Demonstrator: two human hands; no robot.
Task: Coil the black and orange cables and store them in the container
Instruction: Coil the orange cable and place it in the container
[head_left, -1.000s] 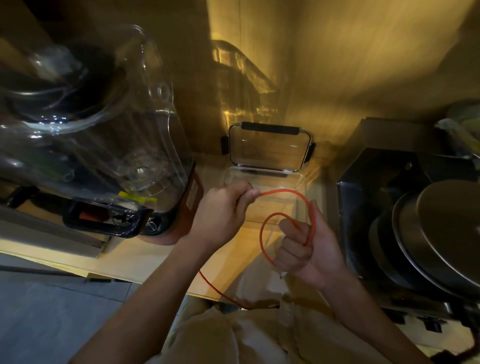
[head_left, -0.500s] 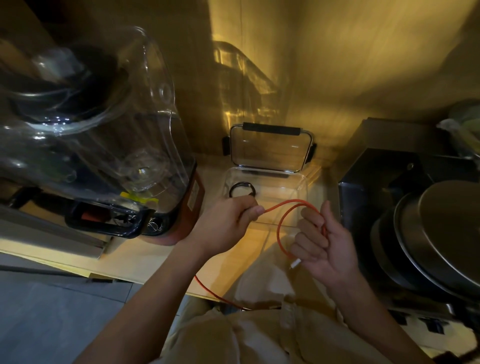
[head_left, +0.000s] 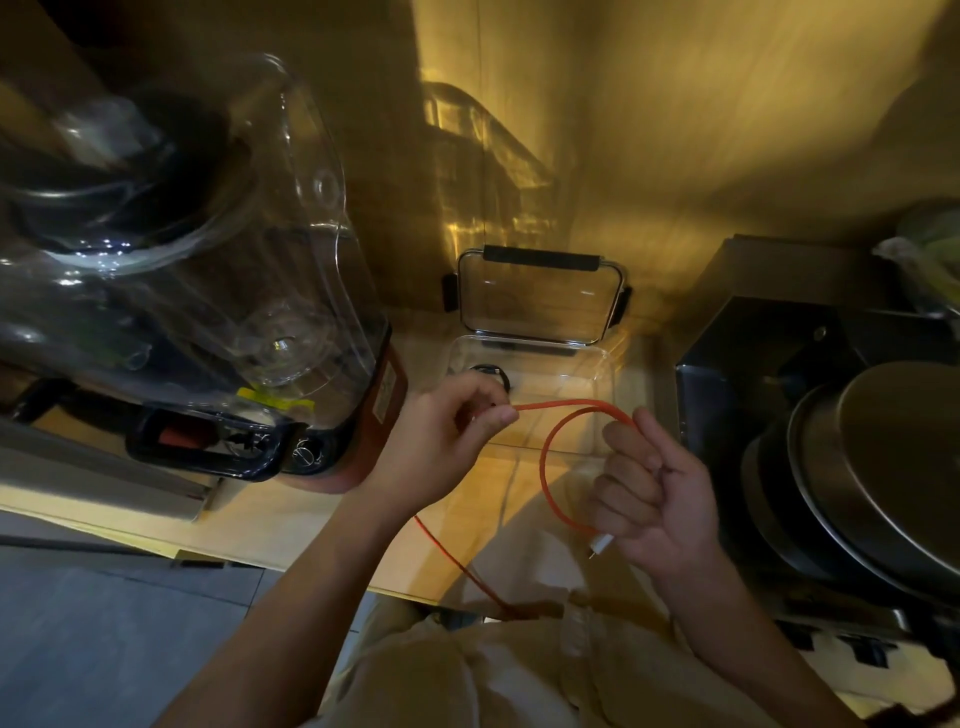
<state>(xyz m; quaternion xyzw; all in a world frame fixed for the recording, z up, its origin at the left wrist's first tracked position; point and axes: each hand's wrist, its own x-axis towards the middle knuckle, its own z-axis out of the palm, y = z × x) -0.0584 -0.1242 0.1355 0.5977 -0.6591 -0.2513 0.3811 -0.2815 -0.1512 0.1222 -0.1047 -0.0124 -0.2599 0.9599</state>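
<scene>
I see left hand (head_left: 447, 441) pinching orange cable (head_left: 545, 467), right hand (head_left: 654, 499) curled round 1 loop above the counter; black cable (head_left: 491, 373), probably coiled, inside clear container (head_left: 602, 364).

A clear blender (head_left: 208, 291) stands left; stacked metal pans (head_left: 872, 467) sit right.

Counted items on the wooden counter.
Two hands: left hand (head_left: 447, 441), right hand (head_left: 654, 499); one orange cable (head_left: 545, 467); one black cable (head_left: 491, 371); one clear container (head_left: 602, 374); one lid (head_left: 540, 296); one blender (head_left: 208, 291).
</scene>
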